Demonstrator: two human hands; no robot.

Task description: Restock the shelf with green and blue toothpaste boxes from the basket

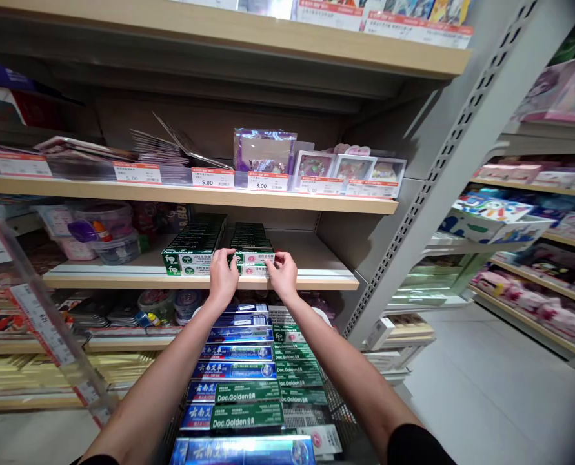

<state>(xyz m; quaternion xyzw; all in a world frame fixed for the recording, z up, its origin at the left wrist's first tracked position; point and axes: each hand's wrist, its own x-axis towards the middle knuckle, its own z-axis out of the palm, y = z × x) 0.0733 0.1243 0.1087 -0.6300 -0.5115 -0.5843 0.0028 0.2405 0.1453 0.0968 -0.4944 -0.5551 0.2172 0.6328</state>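
Note:
Both my hands reach to a stack of green and white toothpaste boxes [253, 248] at the front of a wooden shelf [316, 282]. My left hand [222, 278] grips the left end of the front boxes, fingers curled over them. Gripping the right end is my right hand [282, 274], fingers bent on the box face. A second stack of the same green boxes [193, 248] stands just to the left. Below my arms a wire basket [338, 403] holds several blue and green toothpaste boxes [239, 371].
The shelf above [181, 192] carries packaged cards and small boxes behind price tags. Plastic containers [98, 232] sit at the left of the toothpaste shelf. A grey slotted upright [432, 187] bounds the shelf on the right, with an aisle floor and further shelves beyond.

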